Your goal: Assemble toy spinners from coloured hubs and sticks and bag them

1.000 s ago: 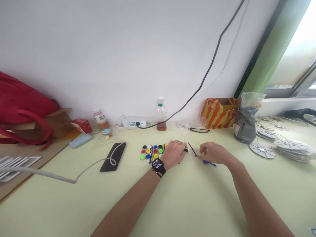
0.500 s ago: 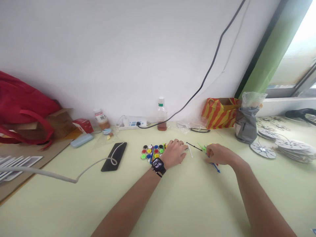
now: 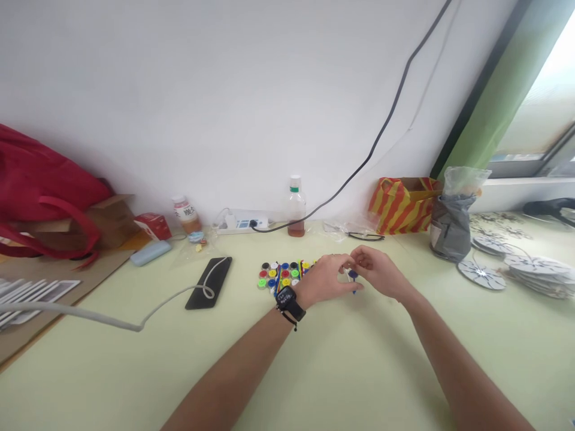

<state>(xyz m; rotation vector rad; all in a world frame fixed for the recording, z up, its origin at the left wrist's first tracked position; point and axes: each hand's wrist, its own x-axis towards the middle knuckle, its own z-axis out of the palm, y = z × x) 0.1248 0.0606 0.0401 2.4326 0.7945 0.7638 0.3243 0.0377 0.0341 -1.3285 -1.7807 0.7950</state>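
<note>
My left hand (image 3: 327, 279), with a black watch on its wrist, is over the right end of a cluster of small coloured discs (image 3: 286, 273). Its fingers curl toward my right hand and its thumb points right; what they grip is hidden. My right hand (image 3: 378, 270) meets it at the fingertips, thumb and finger pinched on a small blue plastic piece (image 3: 353, 275). Part of this piece shows in the gap between the hands, beside a bit of white. Thin coloured sticks (image 3: 278, 278) lie among the discs, partly covered by my left hand.
A black phone-like slab (image 3: 209, 284) lies left, with a pale cable (image 3: 179, 295) across it. Behind stand a bottle (image 3: 296, 206), a power strip (image 3: 242, 221) and a striped bag (image 3: 399, 206). White patterned discs (image 3: 536, 269) are stacked right, near a grey bag (image 3: 450, 227).
My right hand has moved left to meet my left hand, bringing the blue piece with it. My left fingers have curled inward. The sticks seen between the hands are now out of sight.
</note>
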